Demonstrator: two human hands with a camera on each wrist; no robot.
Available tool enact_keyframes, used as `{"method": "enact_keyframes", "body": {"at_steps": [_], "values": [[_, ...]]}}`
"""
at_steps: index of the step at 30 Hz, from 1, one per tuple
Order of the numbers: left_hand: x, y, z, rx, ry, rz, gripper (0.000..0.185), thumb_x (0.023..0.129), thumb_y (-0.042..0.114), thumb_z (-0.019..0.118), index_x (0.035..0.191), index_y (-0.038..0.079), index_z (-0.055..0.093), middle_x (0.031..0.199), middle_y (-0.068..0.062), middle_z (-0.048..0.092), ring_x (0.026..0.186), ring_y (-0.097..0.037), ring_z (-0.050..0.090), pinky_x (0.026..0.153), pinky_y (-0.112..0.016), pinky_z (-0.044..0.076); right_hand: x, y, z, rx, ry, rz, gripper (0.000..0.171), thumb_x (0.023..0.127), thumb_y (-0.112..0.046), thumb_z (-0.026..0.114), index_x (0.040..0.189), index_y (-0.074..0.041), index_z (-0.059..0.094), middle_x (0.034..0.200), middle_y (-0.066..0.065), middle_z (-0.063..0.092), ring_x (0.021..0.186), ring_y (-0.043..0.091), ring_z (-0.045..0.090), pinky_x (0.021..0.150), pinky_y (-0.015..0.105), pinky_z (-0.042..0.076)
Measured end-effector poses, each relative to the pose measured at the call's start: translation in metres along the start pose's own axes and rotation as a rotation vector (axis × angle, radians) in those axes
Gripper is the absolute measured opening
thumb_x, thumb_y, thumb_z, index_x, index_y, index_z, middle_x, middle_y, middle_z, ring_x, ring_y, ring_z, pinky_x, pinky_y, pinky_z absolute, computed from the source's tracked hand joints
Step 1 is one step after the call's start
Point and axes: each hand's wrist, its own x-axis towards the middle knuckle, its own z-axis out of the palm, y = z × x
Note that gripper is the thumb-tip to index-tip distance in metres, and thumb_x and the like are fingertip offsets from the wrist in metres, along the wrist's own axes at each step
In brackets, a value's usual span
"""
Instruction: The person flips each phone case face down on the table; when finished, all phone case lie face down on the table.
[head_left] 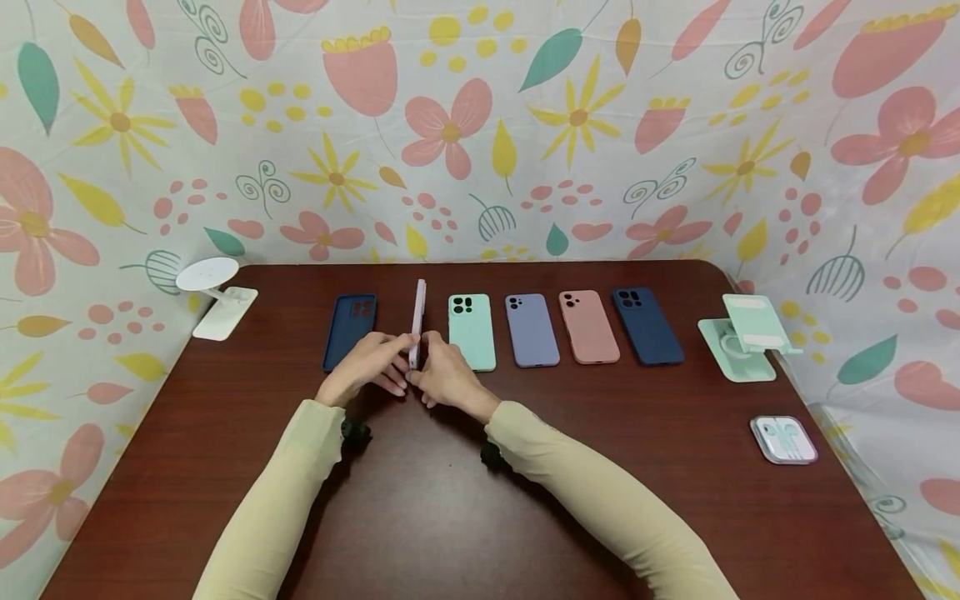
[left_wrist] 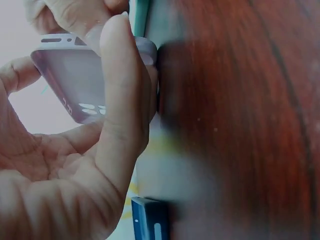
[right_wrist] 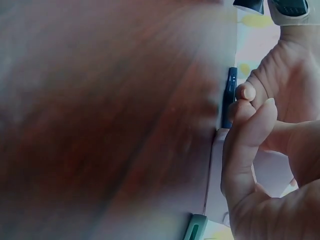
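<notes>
A pale lilac phone case [head_left: 418, 310] stands on its long side on the table, held between both hands. In the left wrist view, its hollow inside [left_wrist: 75, 67] and camera cutouts face the left palm. My left hand [head_left: 371, 358] grips it with thumb and fingers. My right hand [head_left: 448, 372] pinches its near end, and part of the case [right_wrist: 274, 167] shows behind those fingers in the right wrist view. A dark blue case [head_left: 345, 329] lies hollow side up left of the hands. Just to their right lies a mint case [head_left: 472, 335].
Farther right lie a lavender-blue case [head_left: 534, 333], a pink case [head_left: 591, 330] and another dark blue case [head_left: 649, 329]. A white stand [head_left: 225, 315] is at the table's left edge. At the right are a mint folding stand [head_left: 750, 367] and boxed earphones [head_left: 783, 440]. A patterned cloth [head_left: 450, 192] hangs behind.
</notes>
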Motion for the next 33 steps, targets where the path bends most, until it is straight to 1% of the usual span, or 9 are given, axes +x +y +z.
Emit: {"method": "enact_keyframes", "body": {"at_steps": [2, 5, 6, 8, 9, 13, 17, 24, 33], "values": [[-0.002, 0.000, -0.002, -0.020, -0.017, 0.000, 0.062, 0.111, 0.047, 0.058, 0.137, -0.008, 0.063, 0.091, -0.013, 0.075, 0.063, -0.016, 0.075, 0.068, -0.037, 0.069, 0.002, 0.002, 0.002, -0.016, -0.003, -0.004, 0.073, 0.104, -0.014, 0.074, 0.163, 0.006, 0.036, 0.075, 0.008, 0.074, 0.050, 0.016, 0.070, 0.051, 0.029, 0.061], [-0.004, -0.001, -0.007, -0.041, -0.005, -0.003, 0.061, 0.111, 0.045, 0.060, 0.143, -0.007, 0.061, 0.093, -0.012, 0.075, 0.066, -0.014, 0.075, 0.069, -0.035, 0.069, 0.004, 0.000, 0.002, -0.023, -0.015, 0.021, 0.071, 0.104, -0.016, 0.075, 0.162, 0.005, 0.039, 0.072, 0.005, 0.072, 0.048, 0.014, 0.068, 0.049, 0.028, 0.059], [-0.003, -0.001, -0.009, -0.046, 0.016, -0.003, 0.060, 0.111, 0.043, 0.062, 0.145, -0.006, 0.060, 0.093, -0.011, 0.074, 0.065, -0.013, 0.074, 0.068, -0.034, 0.069, 0.006, 0.001, 0.003, -0.022, -0.018, 0.031, 0.070, 0.104, -0.016, 0.075, 0.161, 0.005, 0.040, 0.072, 0.005, 0.072, 0.048, 0.013, 0.068, 0.049, 0.028, 0.059], [-0.005, 0.001, -0.011, -0.047, 0.073, 0.031, 0.055, 0.110, 0.034, 0.066, 0.148, -0.005, 0.059, 0.092, -0.010, 0.074, 0.065, -0.012, 0.073, 0.067, -0.033, 0.068, 0.009, 0.002, 0.005, -0.023, -0.019, 0.045, 0.071, 0.103, -0.017, 0.077, 0.161, 0.004, 0.041, 0.073, 0.006, 0.073, 0.047, 0.014, 0.068, 0.048, 0.029, 0.059], [-0.006, 0.003, -0.011, -0.042, 0.107, 0.054, 0.052, 0.109, 0.030, 0.069, 0.148, -0.004, 0.060, 0.092, -0.011, 0.073, 0.065, -0.012, 0.072, 0.068, -0.034, 0.068, 0.007, -0.003, 0.003, -0.021, -0.025, 0.067, 0.070, 0.103, -0.014, 0.076, 0.160, 0.006, 0.041, 0.072, 0.008, 0.073, 0.047, 0.016, 0.068, 0.048, 0.031, 0.060], [-0.012, 0.011, -0.011, 0.011, 0.235, 0.146, 0.041, 0.104, 0.016, 0.076, 0.139, -0.003, 0.066, 0.088, -0.010, 0.073, 0.062, -0.012, 0.072, 0.068, -0.039, 0.069, 0.009, -0.003, 0.004, -0.021, -0.019, 0.075, 0.070, 0.102, -0.014, 0.078, 0.159, 0.006, 0.043, 0.073, 0.009, 0.072, 0.046, 0.013, 0.066, 0.048, 0.029, 0.060], [-0.014, 0.012, -0.010, 0.057, 0.291, 0.165, 0.034, 0.102, 0.015, 0.078, 0.132, -0.001, 0.070, 0.085, -0.010, 0.075, 0.059, -0.013, 0.072, 0.068, -0.043, 0.069, 0.010, -0.003, 0.004, -0.015, -0.020, 0.080, 0.068, 0.102, -0.012, 0.077, 0.158, 0.008, 0.044, 0.074, 0.007, 0.070, 0.045, 0.011, 0.065, 0.048, 0.028, 0.059], [-0.016, 0.010, -0.013, 0.148, 0.334, 0.184, 0.030, 0.103, 0.013, 0.074, 0.129, -0.001, 0.073, 0.085, -0.014, 0.078, 0.056, -0.012, 0.071, 0.066, -0.045, 0.069, 0.012, 0.000, 0.005, -0.012, -0.037, 0.109, 0.067, 0.102, -0.011, 0.076, 0.158, 0.009, 0.044, 0.072, 0.005, 0.071, 0.044, 0.010, 0.065, 0.048, 0.029, 0.061], [-0.016, 0.004, -0.019, 0.190, 0.332, 0.147, 0.029, 0.106, 0.013, 0.069, 0.130, -0.002, 0.072, 0.084, -0.015, 0.076, 0.056, -0.011, 0.072, 0.065, -0.041, 0.069, 0.010, -0.001, 0.002, -0.022, -0.035, 0.139, 0.070, 0.104, -0.012, 0.075, 0.161, 0.008, 0.040, 0.070, 0.007, 0.071, 0.044, 0.010, 0.065, 0.049, 0.028, 0.060]]}}
